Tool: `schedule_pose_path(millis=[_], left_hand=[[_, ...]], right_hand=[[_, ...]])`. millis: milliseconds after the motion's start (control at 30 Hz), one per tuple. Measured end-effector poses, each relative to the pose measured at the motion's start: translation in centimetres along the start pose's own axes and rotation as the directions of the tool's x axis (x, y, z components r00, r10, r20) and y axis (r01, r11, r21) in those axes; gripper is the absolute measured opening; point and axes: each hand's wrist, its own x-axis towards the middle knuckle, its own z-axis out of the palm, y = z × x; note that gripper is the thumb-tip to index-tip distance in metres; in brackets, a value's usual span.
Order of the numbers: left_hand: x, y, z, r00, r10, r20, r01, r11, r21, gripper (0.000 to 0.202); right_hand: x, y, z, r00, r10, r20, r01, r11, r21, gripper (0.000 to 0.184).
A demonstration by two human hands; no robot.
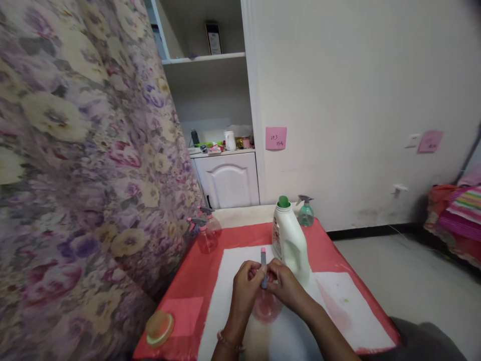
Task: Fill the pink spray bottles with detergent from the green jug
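Observation:
A clear pink spray bottle (266,310) stands upright on the white sheet (220,306), near the front of the table. Its grey spray head (263,271), with a pink nozzle, points away from me. My left hand (247,281) grips the head's left side with fingers curled. From the other side, my right hand (286,285) pinches the same head. The fingers cover the collar and the bottle's neck. Just behind my right hand is a large white detergent jug (289,240) with a green spout (283,201) showing at its mouth.
Two pink spray bottles (207,240) stand at the back left. A green spray bottle (305,216) is at the back right. A round lidded jar (160,328) sits at the front left of the red tablecloth (184,288). The floral curtain (93,175) hangs along the left side.

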Motion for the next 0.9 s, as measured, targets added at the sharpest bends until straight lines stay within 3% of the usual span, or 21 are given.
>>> schedule_pose_path(millis=[233, 400, 600, 900], left_hand=[[0.2, 0.5, 0.0, 1.0, -0.017, 0.013, 0.017, 1.0, -0.022, 0.022], [0.1, 0.3, 0.1, 0.998, -0.038, 0.048, 0.045, 0.988, -0.145, 0.027], [-0.6, 0.4, 0.9, 0.998, -0.069, -0.001, 0.066, 0.962, -0.265, 0.031], [-1.1, 0.8, 1.2, 0.995, -0.082, -0.05, 0.063, 0.95, -0.306, 0.031]], right_hand=[[0.0, 0.1, 0.0, 1.0, 0.015, -0.026, -0.014, 1.0, 0.017, 0.022], [-0.1, 0.2, 0.2, 0.999, 0.002, -0.044, -0.001, 0.999, 0.033, 0.017], [-0.7, 0.1, 0.8, 0.996, -0.026, -0.09, 0.03, 0.998, 0.048, 0.017], [-0.9, 0.5, 0.9, 0.997, -0.012, -0.075, 0.017, 0.998, 0.064, 0.012]])
